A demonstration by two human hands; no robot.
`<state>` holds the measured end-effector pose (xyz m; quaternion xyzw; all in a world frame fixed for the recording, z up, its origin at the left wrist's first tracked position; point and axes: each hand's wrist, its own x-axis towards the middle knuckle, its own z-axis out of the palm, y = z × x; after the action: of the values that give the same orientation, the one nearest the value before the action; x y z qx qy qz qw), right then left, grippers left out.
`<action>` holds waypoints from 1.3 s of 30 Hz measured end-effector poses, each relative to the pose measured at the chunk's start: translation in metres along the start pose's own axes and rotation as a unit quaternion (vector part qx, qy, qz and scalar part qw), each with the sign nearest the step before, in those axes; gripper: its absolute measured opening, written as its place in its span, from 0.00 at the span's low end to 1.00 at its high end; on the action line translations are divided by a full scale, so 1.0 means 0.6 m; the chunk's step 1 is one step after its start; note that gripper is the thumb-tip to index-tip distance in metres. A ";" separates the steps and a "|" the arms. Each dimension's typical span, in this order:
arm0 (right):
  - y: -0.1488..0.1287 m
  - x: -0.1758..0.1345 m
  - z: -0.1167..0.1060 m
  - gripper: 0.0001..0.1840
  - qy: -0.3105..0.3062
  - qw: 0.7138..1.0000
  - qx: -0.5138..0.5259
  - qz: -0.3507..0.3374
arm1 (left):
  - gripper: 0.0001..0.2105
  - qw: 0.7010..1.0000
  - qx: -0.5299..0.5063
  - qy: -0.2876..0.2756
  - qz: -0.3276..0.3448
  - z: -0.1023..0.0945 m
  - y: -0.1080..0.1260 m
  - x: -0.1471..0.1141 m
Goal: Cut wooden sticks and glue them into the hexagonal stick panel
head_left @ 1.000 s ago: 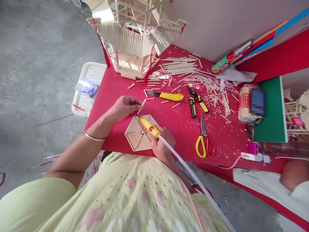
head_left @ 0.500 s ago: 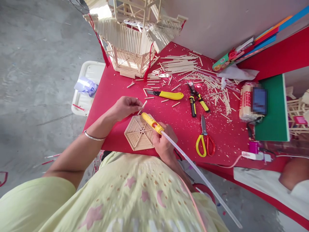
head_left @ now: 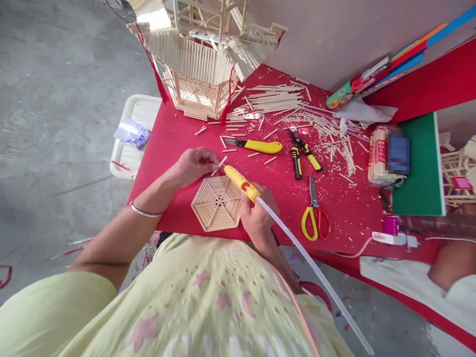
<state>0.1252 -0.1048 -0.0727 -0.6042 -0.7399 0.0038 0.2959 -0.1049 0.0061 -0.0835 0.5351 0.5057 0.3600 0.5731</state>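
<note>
Between the fingertips of my left hand [head_left: 195, 166] is a short wooden stick [head_left: 219, 166], held tilted. My right hand [head_left: 259, 213] is closed around a yellow hot glue gun [head_left: 241, 182], and a long clear glue stick [head_left: 305, 258] runs out of its back end. The gun's nozzle meets or nearly meets the wooden stick; I cannot tell which. Below both hands a flat hexagonal panel of wooden sticks [head_left: 216, 204] lies on the red table [head_left: 171, 144], its right edge partly behind my right hand.
A stick-built pavilion [head_left: 197, 59] with red tassels stands at the back. Further right are a yellow utility knife [head_left: 262, 146], pliers [head_left: 303, 153], scissors [head_left: 314, 213] and loose sticks [head_left: 277, 101]. A power strip [head_left: 394, 239] lies near the right edge, beside another person's arm [head_left: 451, 267].
The glue gun and my right hand have shifted slightly to the right and up, uncovering more of the hexagonal panel. My left hand stays nearly still with the wooden stick.
</note>
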 end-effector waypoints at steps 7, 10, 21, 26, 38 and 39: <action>-0.003 -0.004 0.003 0.09 0.002 1.000 -0.012 -0.003 | 0.16 0.999 0.039 0.000 0.021 -0.002 -0.003 -0.001; -0.003 -0.005 0.004 0.09 0.000 1.000 -0.016 0.009 | 0.15 0.998 0.050 -0.004 0.029 -0.004 -0.002 -0.002; 0.004 0.003 -0.001 0.10 0.006 1.000 -0.016 0.007 | 0.14 0.993 0.112 -0.019 0.031 -0.004 -0.001 0.001; 0.006 0.010 -0.004 0.10 0.014 1.000 -0.013 0.005 | 0.13 0.990 0.132 -0.024 0.037 -0.004 0.004 -0.001; 0.002 -0.005 -0.003 0.10 -0.011 1.000 -0.004 0.000 | 0.16 0.998 0.062 0.008 0.008 -0.003 0.003 -0.002; -0.001 -0.007 -0.002 0.10 -0.016 1.000 -0.003 0.001 | 0.17 0.999 0.045 0.017 0.000 -0.003 0.001 -0.001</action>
<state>0.1259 -0.1093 -0.0735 -0.6054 -0.7442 0.0115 0.2820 -0.1065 0.0062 -0.0825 0.5540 0.5311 0.3456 0.5400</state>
